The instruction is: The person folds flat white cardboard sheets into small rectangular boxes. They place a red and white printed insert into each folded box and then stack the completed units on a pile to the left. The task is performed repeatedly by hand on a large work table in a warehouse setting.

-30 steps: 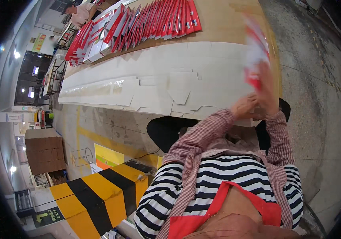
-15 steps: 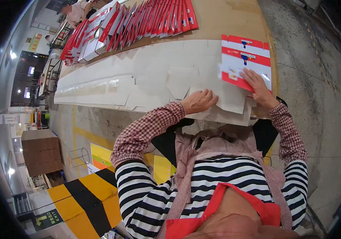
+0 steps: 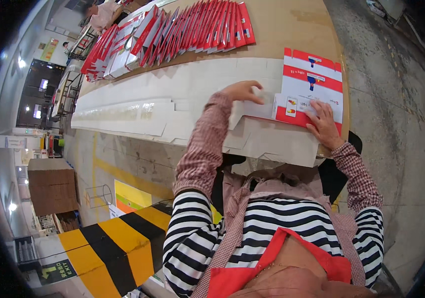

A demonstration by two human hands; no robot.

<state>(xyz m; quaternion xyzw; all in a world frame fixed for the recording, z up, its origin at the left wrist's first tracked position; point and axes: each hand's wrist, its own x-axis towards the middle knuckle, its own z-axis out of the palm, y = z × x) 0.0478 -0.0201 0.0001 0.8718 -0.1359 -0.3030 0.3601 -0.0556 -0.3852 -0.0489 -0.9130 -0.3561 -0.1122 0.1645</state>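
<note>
A flat printed carton blank (image 3: 312, 74) in red and white lies at the right end of the table. My right hand (image 3: 326, 123) rests on its near part, fingers spread and lying flat. To its left, my left hand (image 3: 245, 92) is above the white cardboard sheets (image 3: 207, 79), its thumb and fingers apart with nothing between them. The left hand is slightly blurred. One white sheet (image 3: 277, 136) sticks out toward me at the table's near edge.
Along the far side of the table stands a long row of folded red and white cartons (image 3: 197, 30). A black and yellow striped block (image 3: 105, 248) is at the lower left. Stacked brown cardboard (image 3: 52, 186) stands on the floor farther left.
My left hand has lifted off the near edge and moved away from me. The carton blank has shifted slightly and lies straighter, with my right hand still on it.
</note>
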